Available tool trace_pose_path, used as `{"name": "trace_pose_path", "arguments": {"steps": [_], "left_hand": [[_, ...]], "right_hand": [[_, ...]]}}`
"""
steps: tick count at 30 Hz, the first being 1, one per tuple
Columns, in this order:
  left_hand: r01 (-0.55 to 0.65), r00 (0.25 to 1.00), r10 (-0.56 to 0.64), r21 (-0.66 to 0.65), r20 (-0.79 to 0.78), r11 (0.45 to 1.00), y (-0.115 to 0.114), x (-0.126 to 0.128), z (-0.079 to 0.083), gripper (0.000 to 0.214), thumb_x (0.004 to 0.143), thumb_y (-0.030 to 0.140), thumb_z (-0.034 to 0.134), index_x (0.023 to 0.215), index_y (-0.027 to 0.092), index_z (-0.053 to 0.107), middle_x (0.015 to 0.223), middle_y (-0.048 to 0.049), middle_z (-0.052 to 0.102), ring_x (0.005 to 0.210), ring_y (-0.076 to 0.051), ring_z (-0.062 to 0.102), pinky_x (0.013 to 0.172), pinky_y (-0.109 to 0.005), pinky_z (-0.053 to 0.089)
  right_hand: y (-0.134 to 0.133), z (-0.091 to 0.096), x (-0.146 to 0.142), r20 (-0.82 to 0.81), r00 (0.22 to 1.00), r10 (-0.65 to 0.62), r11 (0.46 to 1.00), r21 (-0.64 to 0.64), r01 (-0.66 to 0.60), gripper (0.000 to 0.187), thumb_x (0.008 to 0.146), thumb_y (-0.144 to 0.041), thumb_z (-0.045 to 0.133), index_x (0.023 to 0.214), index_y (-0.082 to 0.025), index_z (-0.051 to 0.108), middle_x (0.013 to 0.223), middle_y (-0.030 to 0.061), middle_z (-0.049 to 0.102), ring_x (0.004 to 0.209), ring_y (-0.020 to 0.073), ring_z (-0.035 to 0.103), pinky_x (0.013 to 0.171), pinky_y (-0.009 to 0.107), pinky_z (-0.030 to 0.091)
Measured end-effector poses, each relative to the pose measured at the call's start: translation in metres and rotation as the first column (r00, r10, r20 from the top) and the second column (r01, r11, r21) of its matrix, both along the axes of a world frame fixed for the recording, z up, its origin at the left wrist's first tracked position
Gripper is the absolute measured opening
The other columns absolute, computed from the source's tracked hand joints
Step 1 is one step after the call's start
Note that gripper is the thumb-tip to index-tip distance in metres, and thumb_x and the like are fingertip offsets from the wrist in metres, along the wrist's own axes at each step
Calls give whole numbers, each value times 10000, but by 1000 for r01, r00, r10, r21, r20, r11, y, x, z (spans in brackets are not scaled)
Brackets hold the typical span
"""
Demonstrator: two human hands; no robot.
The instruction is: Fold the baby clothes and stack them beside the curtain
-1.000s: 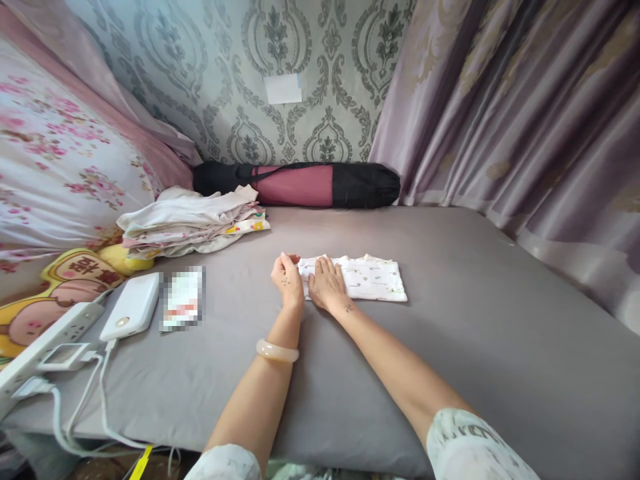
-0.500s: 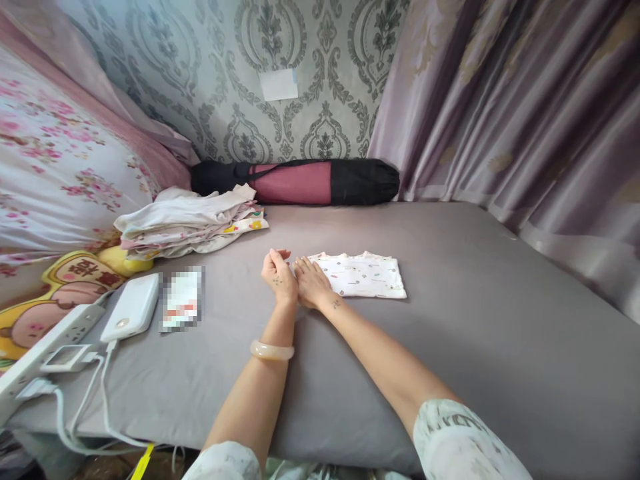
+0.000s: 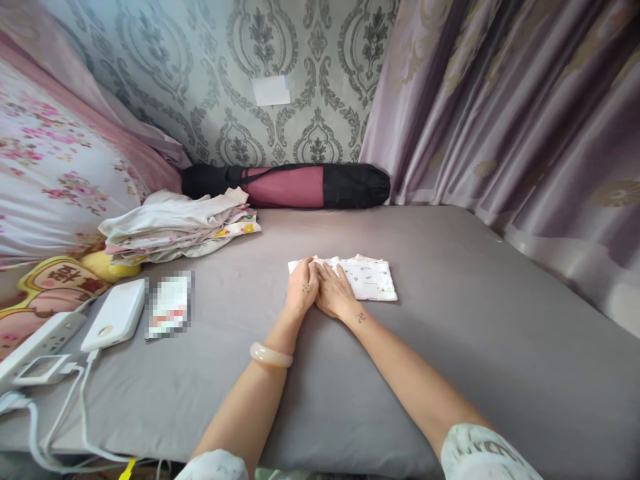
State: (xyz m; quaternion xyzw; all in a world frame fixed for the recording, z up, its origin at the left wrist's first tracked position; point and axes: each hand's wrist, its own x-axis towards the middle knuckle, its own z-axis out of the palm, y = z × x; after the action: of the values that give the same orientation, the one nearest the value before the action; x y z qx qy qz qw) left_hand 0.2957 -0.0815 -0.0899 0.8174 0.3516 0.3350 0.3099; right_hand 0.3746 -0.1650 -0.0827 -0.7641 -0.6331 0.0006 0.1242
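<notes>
A small white printed cloth (image 3: 370,279), folded into a rectangle, lies on the grey bed sheet (image 3: 450,347). My left hand (image 3: 302,292) rests flat on the cloth's left end, fingers stretched out. A pale bangle (image 3: 271,355) circles that wrist. Right beside it, touching, my right hand (image 3: 334,293) lies palm down on the same end of the cloth, fingers extended. Neither hand grips anything.
A stack of folded clothes (image 3: 175,227) sits at the left, by a floral pillow (image 3: 55,180). A black and maroon roll bag (image 3: 285,185) lies against the wall. A white power bank (image 3: 114,315), a packet (image 3: 169,305) and a power strip (image 3: 35,340) lie near left. Curtains (image 3: 525,133) hang at right.
Both hands slid left off the cloth half a second ago, then returned and now press side by side on its left end. The cloth looks narrower than a second ago.
</notes>
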Motion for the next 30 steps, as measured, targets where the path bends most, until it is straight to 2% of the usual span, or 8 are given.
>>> {"name": "trace_pose_path", "arguments": {"steps": [6, 10, 13, 16, 20, 26, 30], "left_hand": [[18, 999, -17, 19, -51, 1000, 3, -2, 0, 341, 972, 295, 332, 1160, 165, 585, 1187, -114, 659, 1136, -218, 599, 994, -374, 455], [47, 992, -22, 203, -125, 978, 1, -1, -1, 335, 961, 221, 333, 1199, 154, 558, 1218, -135, 642, 1205, -224, 559, 1029, -390, 427], [152, 953, -50, 328, -300, 932, -4, -1, -3, 371, 953, 207, 357, 1285, 135, 505, 1372, -147, 541, 1351, -252, 413, 1119, -450, 313], [229, 881, -56, 320, -470, 919, -9, 0, -5, 396, 975, 264, 339, 1324, 145, 483, 1432, -135, 485, 1374, -263, 379, 1137, -483, 268], [254, 829, -49, 298, -557, 920, -9, 0, -5, 417, 992, 300, 294, 1348, 174, 471, 1454, -110, 463, 1386, -244, 362, 1147, -475, 249], [258, 821, -48, 295, -569, 920, -9, 0, 0, 435, 991, 298, 285, 1354, 149, 472, 1455, -114, 462, 1386, -237, 362, 1146, -460, 258], [221, 844, -1, 347, -536, 911, -9, -1, 2, 457, 993, 302, 259, 1373, 151, 465, 1468, -108, 445, 1391, -225, 354, 1153, -441, 252]], "right_hand": [[-3, 5, 4, -50, 999, 9, 1000, -9, -9, 536, 980, -308, 268, 1478, -124, 342, 1532, 102, 335, 1425, 249, 252, 1169, 463, 109], [-13, 11, 18, -39, 995, -92, 993, 66, 95, 512, 994, -309, 236, 1460, -152, 380, 1539, 100, 322, 1427, 225, 251, 1174, 451, 97], [-19, 11, 26, -35, 984, -172, 982, 74, 175, 510, 991, -311, 261, 1456, -143, 386, 1533, 112, 333, 1424, 242, 253, 1170, 472, 100], [-20, 6, 27, -47, 981, -187, 982, 28, 189, 504, 989, -301, 267, 1446, -138, 403, 1528, 117, 341, 1411, 252, 280, 1161, 478, 131], [-19, 2, 24, -43, 982, -183, 983, 24, 184, 500, 988, -303, 275, 1437, -134, 417, 1526, 125, 342, 1404, 250, 291, 1160, 472, 136], [-20, 4, 30, -67, 981, -180, 983, 9, 181, 505, 991, -306, 262, 1451, -144, 395, 1531, 114, 337, 1411, 238, 281, 1164, 453, 123], [-20, 3, 39, -57, 951, -305, 950, 52, 308, 522, 993, -320, 258, 1466, -125, 363, 1538, 141, 313, 1427, 254, 240, 1163, 470, 84]]}}
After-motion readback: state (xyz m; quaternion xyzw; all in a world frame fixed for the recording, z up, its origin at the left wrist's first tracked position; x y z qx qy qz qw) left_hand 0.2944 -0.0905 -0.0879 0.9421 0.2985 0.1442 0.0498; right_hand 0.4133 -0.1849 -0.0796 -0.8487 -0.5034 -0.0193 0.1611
